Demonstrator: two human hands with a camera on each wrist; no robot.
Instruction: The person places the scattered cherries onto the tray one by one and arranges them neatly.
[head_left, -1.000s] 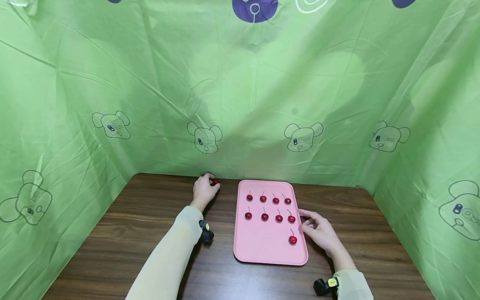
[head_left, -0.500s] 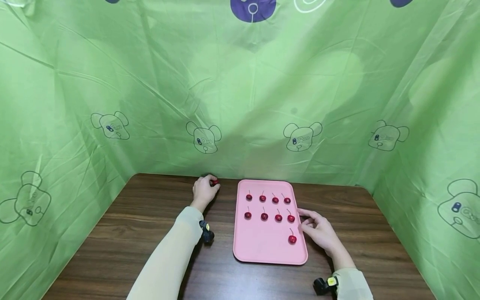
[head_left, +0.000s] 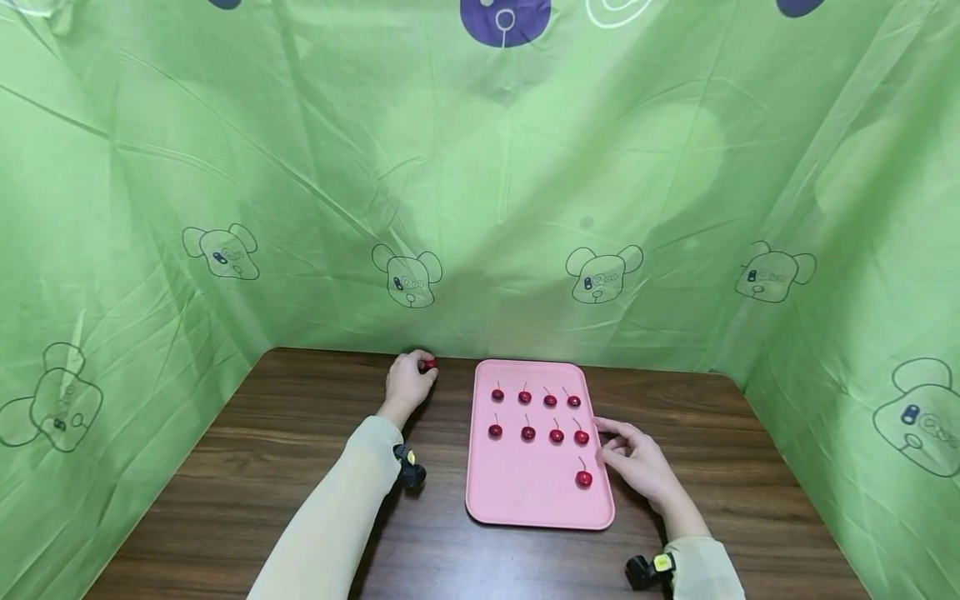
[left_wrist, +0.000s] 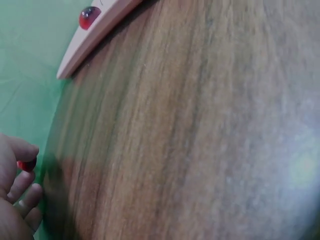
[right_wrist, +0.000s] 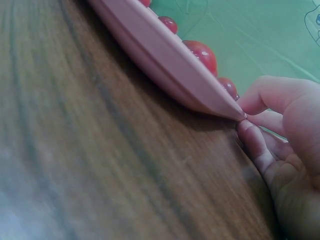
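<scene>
Near the table's back edge, my left hand (head_left: 407,382) pinches a cherry (head_left: 428,364) between thumb and fingers. In the left wrist view, this same cherry (left_wrist: 28,164) shows partly behind the fingertips. To the hand's right lies a pink tray (head_left: 525,492) bearing several red cherries with upright-pointing stems, in two full rows. Below those rows, a single cherry (head_left: 583,479) sits near the tray's right side. My right hand (head_left: 639,468) holds the tray's right rim. In the right wrist view, its thumb and fingertips meet at the tray's edge (right_wrist: 165,70).
The dark wooden table (head_left: 262,450) extends on both sides of the tray and in front of it. A green curtain (head_left: 510,192) with printed bear heads hangs right behind the table and at both sides. Black cameras (head_left: 411,471) are strapped to both wrists.
The fingers of my left hand have drawn slightly closer around the cherry. My right hand and the tray stay in place.
</scene>
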